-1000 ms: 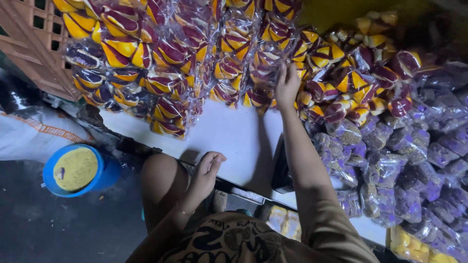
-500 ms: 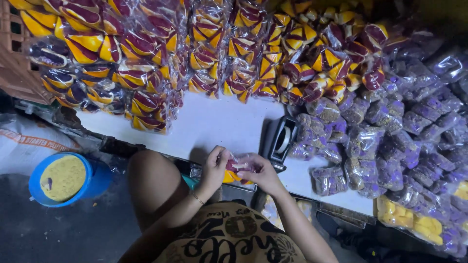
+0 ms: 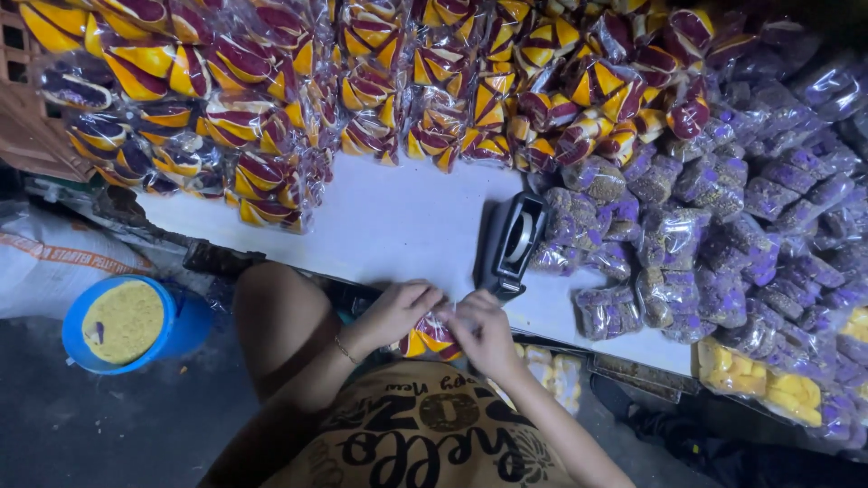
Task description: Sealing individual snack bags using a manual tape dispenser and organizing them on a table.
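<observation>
2 hands, left hand (image 3: 395,312) and right hand (image 3: 482,331), pinch 1 clear snack packet (image 3: 432,334) together; loose grip could spill it off the white table (image 3: 398,226).

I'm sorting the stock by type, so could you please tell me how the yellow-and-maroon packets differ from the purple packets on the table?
The yellow-and-maroon packets hold bright striped pieces and are heaped along the far left and middle; the purple packets hold darker, speckled pieces and are piled on the right. Both hands hold one yellow-and-maroon packet. Both kinds are in clear plastic.

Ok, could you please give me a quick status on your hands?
Left hand and right hand both shut on candy packet. Tape dispenser beside them, apart.
</observation>
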